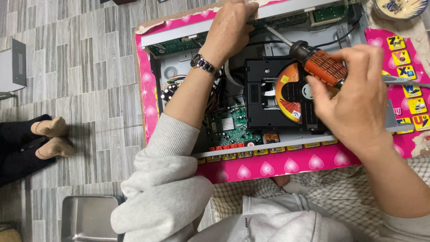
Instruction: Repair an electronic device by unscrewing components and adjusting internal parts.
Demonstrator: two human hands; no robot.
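Head view: the right hand (354, 96) is closed around the orange, ribbed handle of a screwdriver (313, 58), fingers wrapped tight. The metal shaft runs up and away from that hand toward the far edge of an opened disc player (264, 80), and its tip ends just beside the left hand (230, 29). The left hand lies palm down at the far rim of the player, fingers curled over a long green circuit board (291, 20); whether it pinches anything there cannot be told. A metal wristwatch (204, 65) sits on the left wrist, with a grey sleeve pushed back along the forearm.

Below the right hand, inside the player, is a black disc tray (268, 96) holding an orange and black disc (289, 89), partly covered by the fingers. Under the left forearm sits a second green board (230, 125) with a silver heat sink. The player rests on a pink board (277, 168) printed with hearts and yellow letter tiles, lying across the person's lap above a grey tiled floor (80, 67). Far beyond the right hand is a patterned bowl (398, 8). Well off to the left hand's side, another person's feet (51, 136) rest on the floor, and nearer the body a metal tray (87, 217).
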